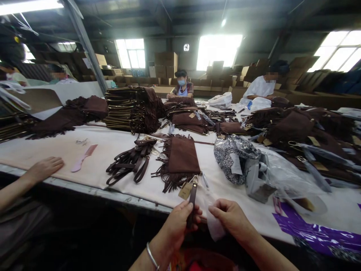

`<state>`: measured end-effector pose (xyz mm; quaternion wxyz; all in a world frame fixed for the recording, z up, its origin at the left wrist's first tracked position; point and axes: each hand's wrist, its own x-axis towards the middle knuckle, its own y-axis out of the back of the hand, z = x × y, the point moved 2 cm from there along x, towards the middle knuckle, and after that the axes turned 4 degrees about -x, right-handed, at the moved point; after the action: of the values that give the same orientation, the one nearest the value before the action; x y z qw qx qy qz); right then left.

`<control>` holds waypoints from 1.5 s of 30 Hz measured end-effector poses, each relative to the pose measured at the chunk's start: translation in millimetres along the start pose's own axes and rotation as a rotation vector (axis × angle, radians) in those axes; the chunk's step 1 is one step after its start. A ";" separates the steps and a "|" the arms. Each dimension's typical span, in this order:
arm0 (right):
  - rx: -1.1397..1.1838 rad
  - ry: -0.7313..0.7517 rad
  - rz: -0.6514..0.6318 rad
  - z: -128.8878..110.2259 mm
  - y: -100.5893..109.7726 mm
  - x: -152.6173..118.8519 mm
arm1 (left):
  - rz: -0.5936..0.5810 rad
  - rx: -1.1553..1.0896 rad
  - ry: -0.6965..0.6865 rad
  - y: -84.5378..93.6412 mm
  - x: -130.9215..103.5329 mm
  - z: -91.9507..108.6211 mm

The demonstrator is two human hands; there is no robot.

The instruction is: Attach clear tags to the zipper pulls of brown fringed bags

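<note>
My left hand (180,222) is closed round a dark brown wrist strap (193,195), which hangs by a metal clasp from a fringed brown pouch (184,155). A tan paper tag (185,191) dangles by that clasp. Just to the right, my right hand (229,214) pinches a small translucent plastic sleeve (215,227), whose lower end droops below the table edge. The pouch lies flat on the white-covered table (93,165), fringe towards the left. Beside it rests a bundle of dark brown straps (132,160) with metal clasps.
A pink comb (84,158) lies near a co-worker's hand (46,168) at the left. Stacked pouches (126,109) stand behind. To the right are a patterned cap (232,156), clear plastic bags (287,177), a purple wrapper (318,233) and a heap of tagged pouches (296,128). Other people work beyond.
</note>
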<state>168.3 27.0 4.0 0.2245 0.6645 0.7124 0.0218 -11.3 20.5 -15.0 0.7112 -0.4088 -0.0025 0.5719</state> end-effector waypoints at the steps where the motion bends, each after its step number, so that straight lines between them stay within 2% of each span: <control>1: -0.026 0.004 -0.010 0.4 -0.1 -3.7 | -0.014 -0.035 0.005 1.7 -1.2 6.0; 5: -0.061 0.014 -0.078 0.6 -6.9 -18.0 | -0.100 -0.170 0.002 -2.6 -0.4 24.3; 8: -0.073 0.024 -0.105 -1.7 -12.0 -23.0 | -0.091 -0.180 -0.015 -11.9 4.8 28.0; 13: -0.056 0.029 -0.130 -1.8 -14.5 -22.8 | -0.025 -0.105 -0.125 -21.8 13.4 22.6; 19: 0.009 -0.008 -0.147 -0.2 -17.5 -20.4 | 0.013 0.012 -0.193 -19.3 19.7 13.0; 26: 0.004 -0.015 -0.145 5.0 -17.8 -15.4 | 0.082 0.187 -0.243 -20.6 14.1 16.6; 31: 0.020 0.036 -0.132 -0.8 -21.3 -10.6 | 0.018 0.264 -0.219 -23.9 11.1 7.4; 34: 0.031 0.073 -0.139 -9.9 -21.2 -12.5 | 0.014 0.170 -0.167 -21.7 18.4 9.2; 39: 0.134 0.032 -0.344 -14.2 -13.5 -29.1 | 0.034 -0.173 0.061 -19.5 48.8 32.5; 43: 0.115 0.094 -0.460 -2.2 -7.2 -42.5 | 0.103 -0.254 0.042 -21.7 75.5 43.9; 45: 0.043 0.116 -0.453 6.6 -5.5 -45.6 | 0.141 -0.282 0.018 -22.3 84.4 42.7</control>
<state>166.2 -19.0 9.6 0.1679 0.4899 0.8554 -0.0061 15.9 113.7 -12.7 0.6049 -0.5086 -0.0478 0.6108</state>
